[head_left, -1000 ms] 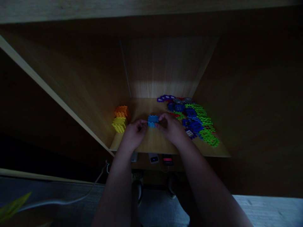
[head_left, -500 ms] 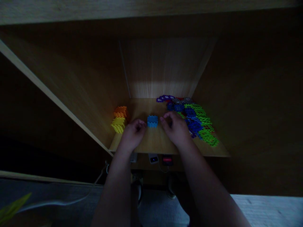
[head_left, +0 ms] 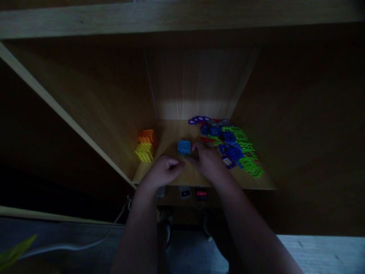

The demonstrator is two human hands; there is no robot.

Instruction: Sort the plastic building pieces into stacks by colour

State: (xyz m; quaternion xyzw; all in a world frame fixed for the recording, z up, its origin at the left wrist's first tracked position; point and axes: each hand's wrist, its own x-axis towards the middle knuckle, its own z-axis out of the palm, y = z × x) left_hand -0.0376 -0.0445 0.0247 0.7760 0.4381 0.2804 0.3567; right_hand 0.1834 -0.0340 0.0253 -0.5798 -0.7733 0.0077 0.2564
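A small blue cube point(head_left: 184, 147) built of interlocking plastic pieces stands alone on the wooden desk point(head_left: 173, 133). My left hand point(head_left: 163, 171) lies just in front and to the left of it, fingers curled in, with nothing seen in them. My right hand point(head_left: 207, 161) rests to the cube's right, its fingers reaching left along the desk toward my left hand and its thumb close to the cube. Neither hand holds the cube. The light is dim.
An orange cube point(head_left: 146, 136) and a yellow cube point(head_left: 144, 151) stand at the desk's left side. A heap of loose green, blue and purple pieces point(head_left: 235, 146) covers the right side. Wooden walls enclose the desk. Small lit devices point(head_left: 194, 193) sit under its front edge.
Both hands let go of the blue cube, which stays on the desk. They then drew back toward me, and their fingertips came together in front of the cube.
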